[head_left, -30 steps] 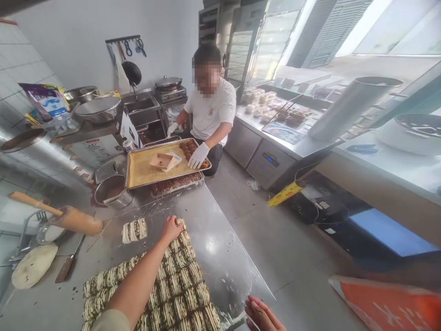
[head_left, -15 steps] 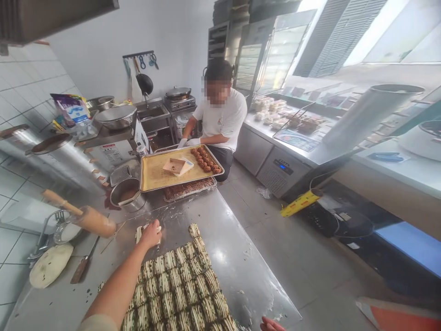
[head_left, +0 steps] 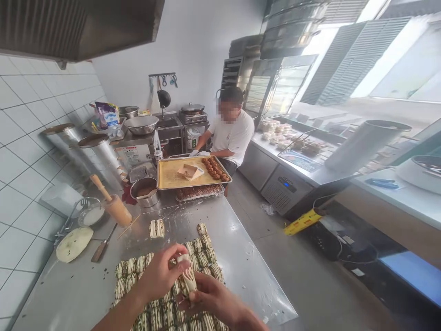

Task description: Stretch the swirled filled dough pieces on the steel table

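My left hand pinches the upper end of a pale, layered dough piece with dark green filling between its folds. My right hand has its fingers closed round the lower end of the same piece. Both hands are over close rows of similar dough pieces on the steel table, and they hide part of those rows. Beyond the rows, a short group of cut dough pieces sits apart. One piece stands out at the far right end of the rows.
A tray with brown balls rests over another tray at the table's far end, beside a seated gloved co-worker. On the left are a wooden rolling pin, a pot, a flat dough round and a wooden-handled tool.
My left hand has come back from the separate dough group with a piece. My right hand has risen from the lower edge and now holds that piece too. The view has shifted.
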Available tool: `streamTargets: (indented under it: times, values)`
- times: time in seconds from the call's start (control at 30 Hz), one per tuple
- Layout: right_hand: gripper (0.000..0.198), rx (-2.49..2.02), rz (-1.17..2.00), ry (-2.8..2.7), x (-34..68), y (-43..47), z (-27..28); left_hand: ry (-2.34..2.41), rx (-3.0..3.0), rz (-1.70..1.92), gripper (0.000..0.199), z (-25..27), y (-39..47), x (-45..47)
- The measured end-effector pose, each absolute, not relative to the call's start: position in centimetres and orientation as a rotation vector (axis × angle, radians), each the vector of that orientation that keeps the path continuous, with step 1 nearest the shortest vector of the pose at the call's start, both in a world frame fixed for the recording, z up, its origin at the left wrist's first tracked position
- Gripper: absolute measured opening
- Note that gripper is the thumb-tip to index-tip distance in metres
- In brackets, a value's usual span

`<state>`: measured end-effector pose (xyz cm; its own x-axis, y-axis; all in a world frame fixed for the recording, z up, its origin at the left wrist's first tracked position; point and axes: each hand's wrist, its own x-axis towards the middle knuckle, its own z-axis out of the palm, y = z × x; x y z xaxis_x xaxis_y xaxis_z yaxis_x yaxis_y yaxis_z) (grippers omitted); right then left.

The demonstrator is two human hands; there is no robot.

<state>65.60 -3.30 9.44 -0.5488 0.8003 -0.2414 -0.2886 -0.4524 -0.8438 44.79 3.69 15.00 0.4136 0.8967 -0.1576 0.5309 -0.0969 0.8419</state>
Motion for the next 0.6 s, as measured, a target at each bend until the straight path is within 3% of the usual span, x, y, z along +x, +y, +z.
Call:
streamTargets:
  times: [0.1, 0.2, 0.27, 0.4, 0.6]
  values:
    - [0.042, -0.648, 2.201, -1.065, 65.5, -4.2, 12.9, 1.083, 2.077, 0.355, 0.046, 17.9, 0.5, 43.0]
    - [0.042, -0.614, 2.285, -1.026, 65.1, -5.4, 14.2, 0.856, 2.403, 0.230, 0.070, 17.8, -0.8, 40.5]
    - [0.047, -0.583, 2.340, -1.007, 64.7, -6.1, 14.6, 0.790, 2.531, 0.259, 0.073, 16.9, -1.1, 39.5]
    - [0.044, -0.567, 2.273, -1.125, 63.6, -6.9, 15.2, 0.809, 2.520, 0.467, 0.054, 15.6, -1.8, 39.7]
    - [0.032, -0.797, 1.672, -1.358, 62.2, -7.9, 13.0, 1.274, 1.760, 0.608, 0.022, 16.1, -5.1, 43.0]
